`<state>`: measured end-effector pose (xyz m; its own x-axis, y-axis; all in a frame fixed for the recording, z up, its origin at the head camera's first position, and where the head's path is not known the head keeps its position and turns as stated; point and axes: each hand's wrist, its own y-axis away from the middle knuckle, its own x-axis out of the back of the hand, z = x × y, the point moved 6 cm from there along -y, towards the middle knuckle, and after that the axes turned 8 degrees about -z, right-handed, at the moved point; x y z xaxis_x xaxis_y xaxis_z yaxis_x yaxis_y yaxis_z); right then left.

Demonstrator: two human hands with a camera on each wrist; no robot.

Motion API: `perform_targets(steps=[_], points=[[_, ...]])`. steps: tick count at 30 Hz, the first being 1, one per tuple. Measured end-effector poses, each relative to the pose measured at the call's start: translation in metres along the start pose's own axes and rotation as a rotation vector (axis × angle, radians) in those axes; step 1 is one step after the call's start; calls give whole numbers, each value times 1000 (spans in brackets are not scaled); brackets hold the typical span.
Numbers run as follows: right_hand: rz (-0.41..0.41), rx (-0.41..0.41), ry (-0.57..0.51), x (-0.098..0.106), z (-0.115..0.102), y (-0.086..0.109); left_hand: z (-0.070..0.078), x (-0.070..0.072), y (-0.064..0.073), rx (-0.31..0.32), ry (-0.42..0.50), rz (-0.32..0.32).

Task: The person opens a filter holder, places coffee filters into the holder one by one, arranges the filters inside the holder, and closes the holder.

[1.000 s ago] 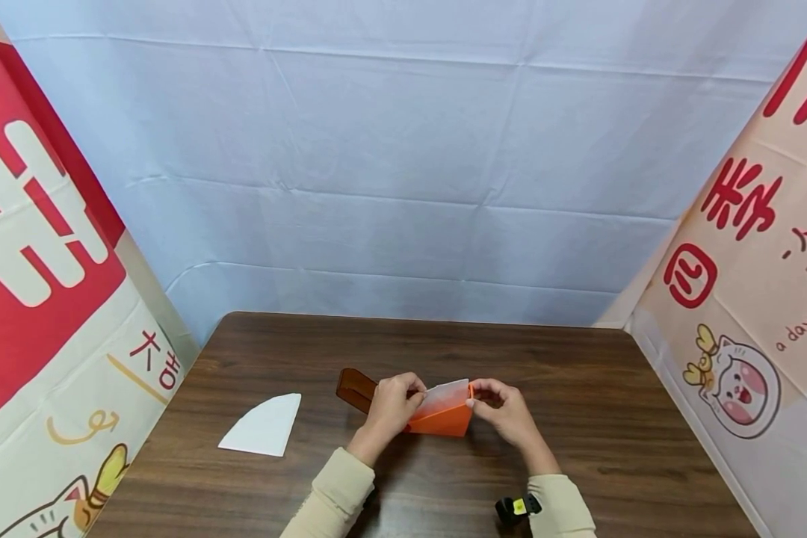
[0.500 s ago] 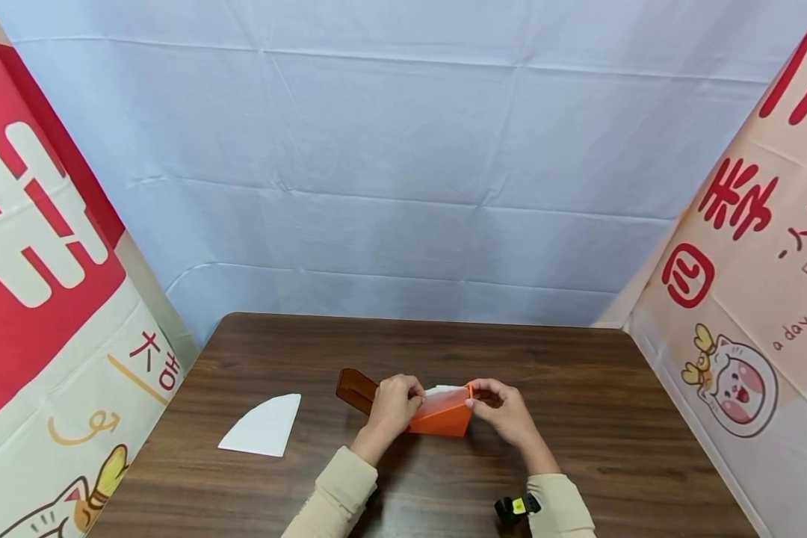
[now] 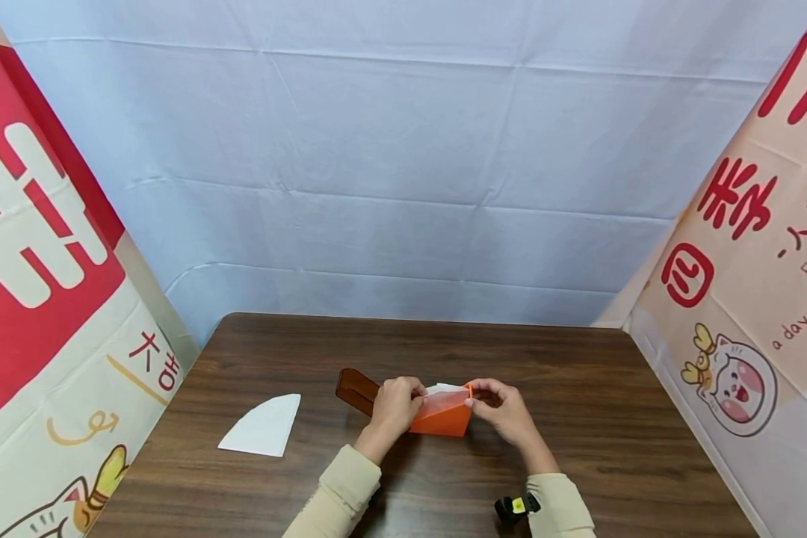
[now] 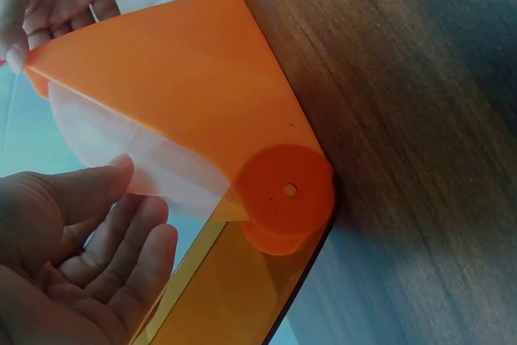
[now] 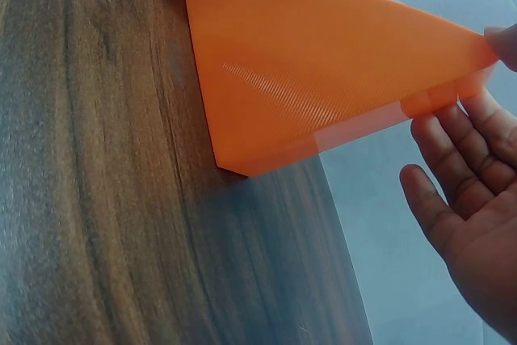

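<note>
One orange holder [image 5: 315, 58] is pinched between right-hand fingers [image 5: 440, 147].

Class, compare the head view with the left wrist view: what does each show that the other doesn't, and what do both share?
Only the head view shows the beige sleeves and the cartoon face.
Only the left wrist view shows the small hole in the round orange disc.
Both share the left hand, right hand, orange holder, white sheet, amber flap and wooden table.

curtained booth [image 3: 175, 187] | plain back cloth [image 3: 390, 134] | printed side cloths [image 3: 746, 299] | wood-grain table [image 3: 598, 418]
</note>
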<state>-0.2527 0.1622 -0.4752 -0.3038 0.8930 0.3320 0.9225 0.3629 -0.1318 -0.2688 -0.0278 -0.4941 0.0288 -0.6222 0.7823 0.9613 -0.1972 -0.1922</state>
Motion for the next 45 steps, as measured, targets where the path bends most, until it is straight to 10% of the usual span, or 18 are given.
perform_targets(steps=[9,16,26,34,45], points=[[3,23,-3,-1,0,-1,3,5,4,-63,-18,6],[22,33,-2,2,25,-7,18,13,13,-225,-257,-84],[20,53,-1,4,31,-8,27,17,18,-250,-358,-128],[-7,77,-14,1,5,-3,27,27,24,-280,-392,-99],[8,47,-4,4,34,-10,23,47,40,-362,-464,27]])
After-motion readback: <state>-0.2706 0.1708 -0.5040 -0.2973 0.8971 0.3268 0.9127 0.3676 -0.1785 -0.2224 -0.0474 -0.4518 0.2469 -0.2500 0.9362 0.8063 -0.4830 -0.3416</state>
